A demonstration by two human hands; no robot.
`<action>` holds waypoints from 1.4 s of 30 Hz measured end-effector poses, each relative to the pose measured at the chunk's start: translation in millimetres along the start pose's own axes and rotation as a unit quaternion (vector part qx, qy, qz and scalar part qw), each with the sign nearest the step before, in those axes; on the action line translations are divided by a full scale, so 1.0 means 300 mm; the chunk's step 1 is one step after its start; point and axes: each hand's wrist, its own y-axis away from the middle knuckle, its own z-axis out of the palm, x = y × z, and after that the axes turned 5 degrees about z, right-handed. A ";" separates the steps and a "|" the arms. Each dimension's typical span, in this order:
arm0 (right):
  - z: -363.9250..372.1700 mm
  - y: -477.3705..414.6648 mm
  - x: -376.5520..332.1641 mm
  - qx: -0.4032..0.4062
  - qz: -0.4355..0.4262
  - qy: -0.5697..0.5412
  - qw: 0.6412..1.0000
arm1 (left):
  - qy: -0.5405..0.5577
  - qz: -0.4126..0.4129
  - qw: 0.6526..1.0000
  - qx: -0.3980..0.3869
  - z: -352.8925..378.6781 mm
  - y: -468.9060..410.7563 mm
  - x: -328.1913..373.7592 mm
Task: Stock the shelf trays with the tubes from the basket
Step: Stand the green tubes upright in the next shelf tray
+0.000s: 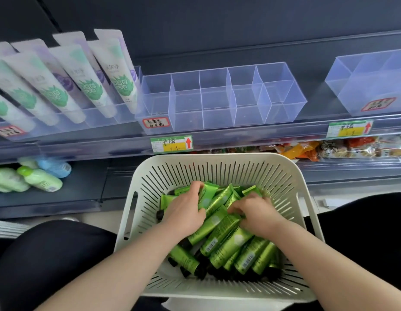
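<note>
Basket (136, 176) below tray (282, 86), rim clear; both hands curled on tubes (228, 243): left (183, 209), right (255, 212), grips unclear.

Red arrow on shelf-edge price tag (171, 143); handwriting illegible.

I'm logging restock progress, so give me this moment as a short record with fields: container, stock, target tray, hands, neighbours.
container: white slotted basket, below the shelf edge
stock: green tubes piled loose in the basket
target tray: clear divided tray on the shelf, every compartment empty
left hand: in the basket, fingers closed over tubes
right hand: in the basket, fingers curled into the pile
neighbours: white tubes standing in the tray to the left; a second clear tray to the right
</note>
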 end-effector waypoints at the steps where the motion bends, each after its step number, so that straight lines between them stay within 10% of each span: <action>1: -0.002 0.000 0.000 0.020 -0.010 0.002 1.000 | 0.013 0.011 1.000 0.011 -0.011 0.024 -0.016; 15: -0.164 0.106 -0.060 0.180 -0.072 -0.074 0.978 | 0.198 0.030 0.967 0.156 -0.159 0.134 -0.014; 31: -0.864 0.221 -0.012 0.560 -0.009 -0.194 0.805 | 0.378 0.167 0.821 0.393 -0.713 -0.139 0.494; 42: -0.956 -0.016 0.086 0.593 0.022 -0.137 0.793 | 0.317 0.135 0.854 0.390 -0.762 -0.435 0.565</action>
